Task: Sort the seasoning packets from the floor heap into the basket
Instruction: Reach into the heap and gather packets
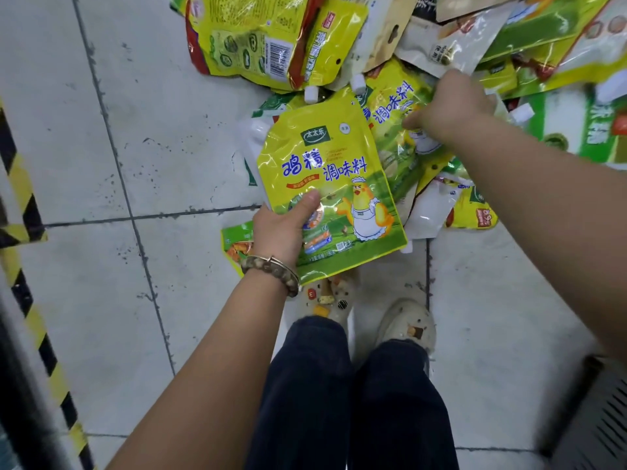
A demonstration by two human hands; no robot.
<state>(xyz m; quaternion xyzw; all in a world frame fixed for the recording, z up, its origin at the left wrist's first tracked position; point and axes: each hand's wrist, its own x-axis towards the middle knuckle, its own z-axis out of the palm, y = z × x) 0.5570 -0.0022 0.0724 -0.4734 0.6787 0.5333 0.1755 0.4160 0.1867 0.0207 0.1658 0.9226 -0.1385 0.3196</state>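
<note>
**One pouch lifted, the other hand in the heap**

In the head view, the left hand [281, 228] gripped a yellow chicken-essence pouch [329, 195] by its lower left corner, thumb pressed on the printed front, holding it face up just above the near edge of the heap of seasoning packets [339, 45]. The heap lay on the tiled floor [101, 300], spread across the top and right of the frame. The right hand [451, 110] was down on a second yellow pouch [390, 106] in the heap, seen from the back with fingers curled. Whether it actually held that pouch could not be told. A beaded bracelet [271, 269] sat on the left wrist. Black-and-yellow hazard tape [20, 198] ran down the left edge.
</note>
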